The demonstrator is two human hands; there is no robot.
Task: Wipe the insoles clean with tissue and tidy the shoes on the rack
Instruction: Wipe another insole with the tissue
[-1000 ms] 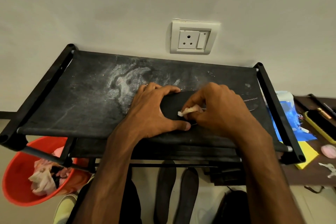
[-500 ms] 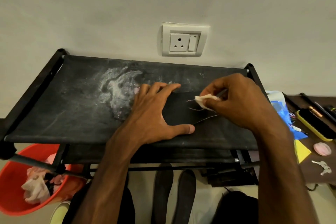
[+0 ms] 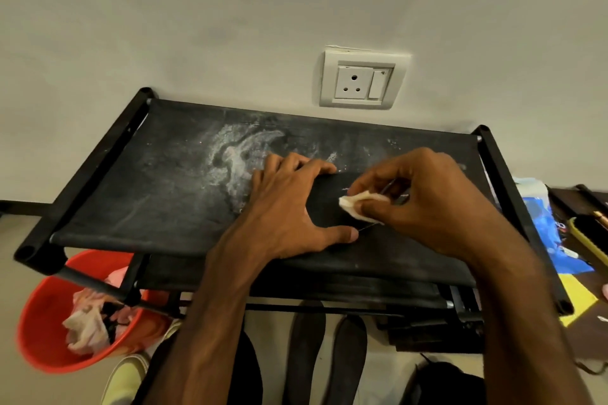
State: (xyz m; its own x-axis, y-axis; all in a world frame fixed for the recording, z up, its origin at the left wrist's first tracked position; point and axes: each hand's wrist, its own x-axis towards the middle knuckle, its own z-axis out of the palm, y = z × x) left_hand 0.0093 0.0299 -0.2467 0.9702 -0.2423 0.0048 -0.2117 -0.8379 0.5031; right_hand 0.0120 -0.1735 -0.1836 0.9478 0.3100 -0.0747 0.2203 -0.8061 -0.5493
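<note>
A black insole [image 3: 329,204] lies on the dusty top shelf of the black shoe rack [image 3: 138,194], hard to tell from the dark fabric. My left hand [image 3: 289,207] presses flat on the insole's left end, fingers spread and thumb at its near edge. My right hand [image 3: 424,200] pinches a small wad of white tissue [image 3: 357,202] against the insole's middle. Most of the insole's right part is hidden under my right hand.
A red bucket [image 3: 42,332] with used tissues stands at the lower left under the rack. Two dark insoles [image 3: 329,348] lie on the floor below. A wall socket [image 3: 362,80] is behind the rack. A blue packet [image 3: 543,227] and a brush [image 3: 589,237] lie on the right.
My right hand drew the tissue to the right along the insole, then came back left toward my left hand. My left hand stayed pressed on the insole. The view shifted.
</note>
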